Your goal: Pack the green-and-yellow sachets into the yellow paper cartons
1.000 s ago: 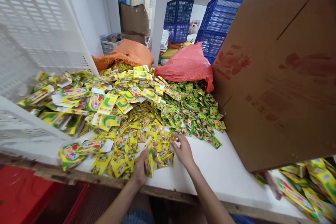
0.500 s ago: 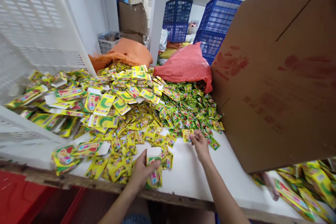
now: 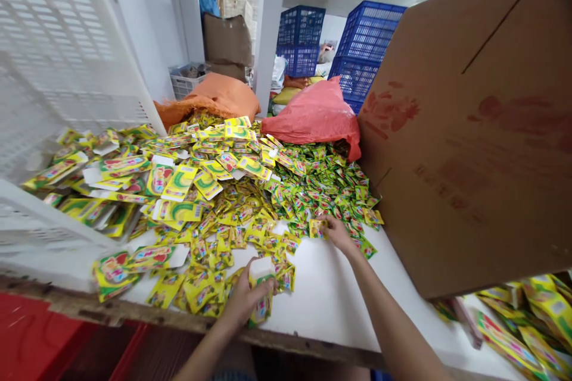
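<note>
White crate (image 3: 75,71): it is standing along the left side of the frame.
Box pile (image 3: 179,181): many printed boxes are lying in a heap, left of centre.
Yellow sachets (image 3: 201,289): they are covering part of the white table (image 3: 330,309), lower centre.
Left hand (image 3: 241,297): it is clamping around a small box (image 3: 260,311), lower centre; the box is leaning, white flap upward. In my judgement, light pressure is serving best, because thin card is bending easily.
Right hand (image 3: 340,233): thumb and finger are pinching a single yellow sachet (image 3: 316,228), right of centre. Pinching only the edge is probably protecting its contents.
Green sachets (image 3: 344,190): they are lying just behind this hand, so careful fingers are probably avoiding a second packet.
Brown carton (image 3: 469,161): it is filling the right side.
</note>
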